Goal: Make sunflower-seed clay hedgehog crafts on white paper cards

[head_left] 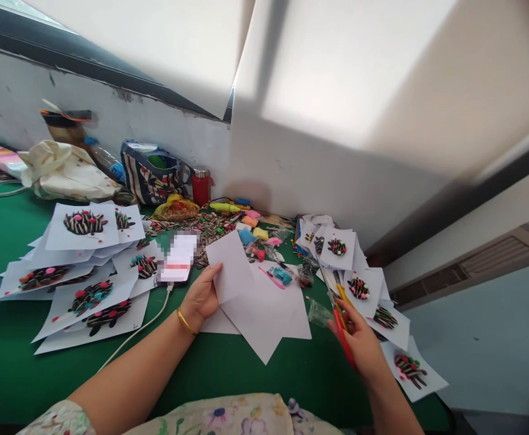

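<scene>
My left hand (203, 296) wears a gold bangle and pinches a small white sheet of paper (231, 266) by its left edge. Beneath that sheet, larger white papers (266, 320) overlap on the green table. In my right hand (361, 341) is a pair of red-handled scissors (346, 344), its blades pointing up and away, apart from the paper. Whether the blades are parted is hard to make out. A yellow piece shows by the fingers; what it belongs to is unclear. Close to this hand lies a small clear plastic bag (319, 314).
Papers bearing hedgehog-like seed pictures pile up at left (83, 302) and right (359, 287). A charging phone (179, 257) lies left of centre. Behind are loose striped seeds (214, 225), coloured clay lumps (260, 233), a red flask (201, 186) and a striped bag (149, 175) along the wall.
</scene>
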Demonstrator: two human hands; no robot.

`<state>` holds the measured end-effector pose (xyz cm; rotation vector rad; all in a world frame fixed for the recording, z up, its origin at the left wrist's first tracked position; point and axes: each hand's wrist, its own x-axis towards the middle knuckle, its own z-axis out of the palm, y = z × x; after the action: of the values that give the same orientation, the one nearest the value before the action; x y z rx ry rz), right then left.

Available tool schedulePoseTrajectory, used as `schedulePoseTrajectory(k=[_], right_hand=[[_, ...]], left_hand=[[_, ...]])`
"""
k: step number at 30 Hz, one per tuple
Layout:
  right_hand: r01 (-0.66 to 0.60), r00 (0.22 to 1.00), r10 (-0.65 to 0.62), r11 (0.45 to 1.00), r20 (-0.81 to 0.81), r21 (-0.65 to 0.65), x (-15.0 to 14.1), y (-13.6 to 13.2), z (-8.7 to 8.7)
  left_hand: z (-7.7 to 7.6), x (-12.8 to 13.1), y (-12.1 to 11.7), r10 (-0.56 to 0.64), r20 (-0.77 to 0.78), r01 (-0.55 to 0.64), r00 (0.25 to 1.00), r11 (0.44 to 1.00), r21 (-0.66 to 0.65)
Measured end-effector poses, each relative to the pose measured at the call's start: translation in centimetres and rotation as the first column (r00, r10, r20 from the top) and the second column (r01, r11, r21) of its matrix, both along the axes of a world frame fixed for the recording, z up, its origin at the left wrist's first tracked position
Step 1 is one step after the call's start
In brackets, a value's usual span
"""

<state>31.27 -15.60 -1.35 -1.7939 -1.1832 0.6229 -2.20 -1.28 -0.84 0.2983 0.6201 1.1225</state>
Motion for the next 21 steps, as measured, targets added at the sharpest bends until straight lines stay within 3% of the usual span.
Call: schedulePoseTrajectory(k=[2, 4, 8, 13, 16, 21], right_hand=[[-0.088, 0.919, 0.043, 0.991, -0.391, -0.098, -2.6, -0.3, 0.7], [-0.256, 0.768, 0.135, 0.961, -0.626, -0.106, -5.4, -0.7, 1.2], [-0.51, 0.494, 0.351, 0.858, -0.796, 0.062, -9.8, -1.5, 1.5], [-0.609, 0.222, 0.391, 0.771, -0.893, 0.186, -11.2, -2.2, 1.7], [-0.646, 0.161, 0.368, 0.741, -0.916, 0.184, -11.1, -2.6, 1.8], [-0.66, 0.179, 0.348, 0.736, -0.92, 0.15, -11.0, -2.7, 1.4]], left_hand=[[0.0, -0.1, 0.1, -0.002, 0.04, 0.002, 0.999, 1.0, -0.019], [0.1, -0.4, 0.3, 0.005, 0.064, -0.003, 0.998, 0.999, -0.035], [0.2, -0.7, 0.6, 0.05, 0.056, -0.044, 0.997, 0.995, -0.089], [0.1, -0.8, 0.9, 0.067, 0.083, -0.059, 0.994, 0.994, -0.094], [0.0, -0.8, 0.9, 0.065, 0.105, -0.054, 0.992, 0.993, -0.102], [-0.1, -0.9, 1.0, 0.078, 0.113, -0.066, 0.991, 0.992, -0.108]])
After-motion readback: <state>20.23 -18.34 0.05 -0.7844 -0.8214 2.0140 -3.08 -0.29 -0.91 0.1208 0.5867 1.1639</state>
